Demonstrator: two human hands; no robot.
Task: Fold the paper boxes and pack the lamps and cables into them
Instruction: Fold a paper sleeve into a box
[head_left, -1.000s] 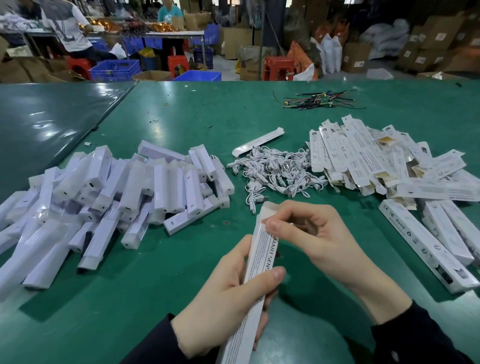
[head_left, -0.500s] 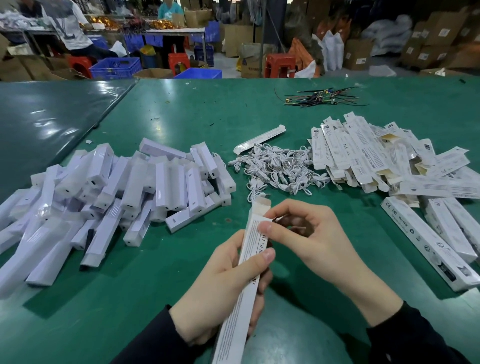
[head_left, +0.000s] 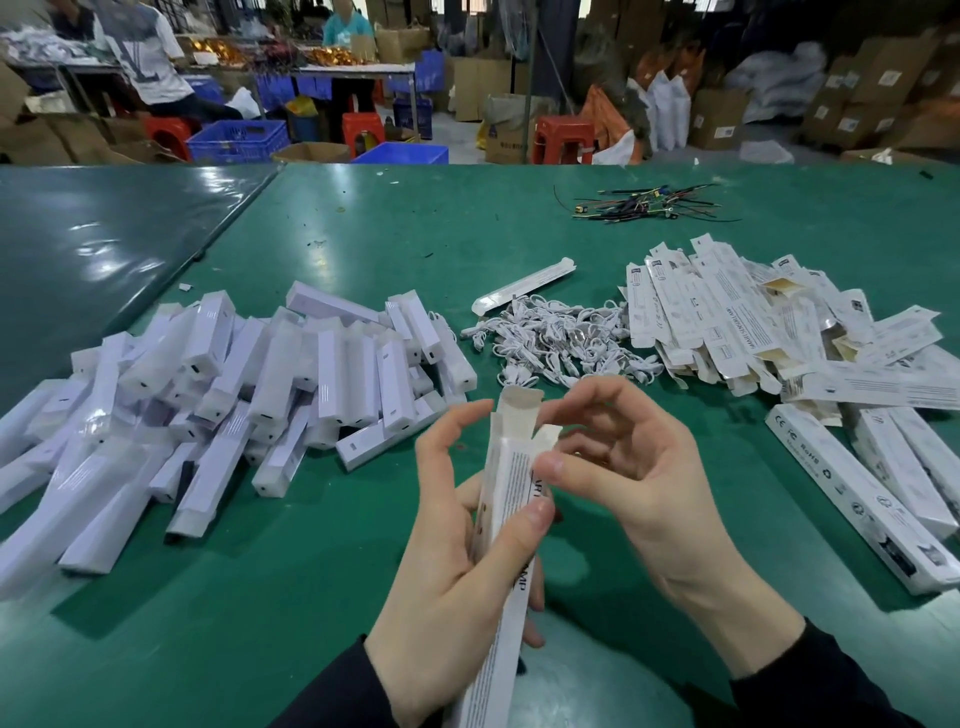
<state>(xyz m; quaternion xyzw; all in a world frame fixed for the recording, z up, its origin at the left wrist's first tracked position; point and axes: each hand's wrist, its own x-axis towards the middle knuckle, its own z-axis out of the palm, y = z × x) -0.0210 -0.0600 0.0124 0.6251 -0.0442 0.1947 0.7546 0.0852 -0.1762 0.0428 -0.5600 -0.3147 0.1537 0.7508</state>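
My left hand (head_left: 457, 566) grips the long white printed paper box (head_left: 506, 525) around its middle, thumb across the front, holding it upright over the green table (head_left: 260, 597). My right hand (head_left: 639, 478) pinches a side flap at the box's open top, other fingers loosely curled. Bare table lies between the white lamp pile (head_left: 234, 395) and flat boxes (head_left: 753, 332); white cables (head_left: 561, 343) lie just beyond. Since a second ago, the top flap has opened upward.

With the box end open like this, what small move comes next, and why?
Probably fold the small side flap inward with the right hand: the left hand grips the box, and its tuck flap stands up, unclosed.
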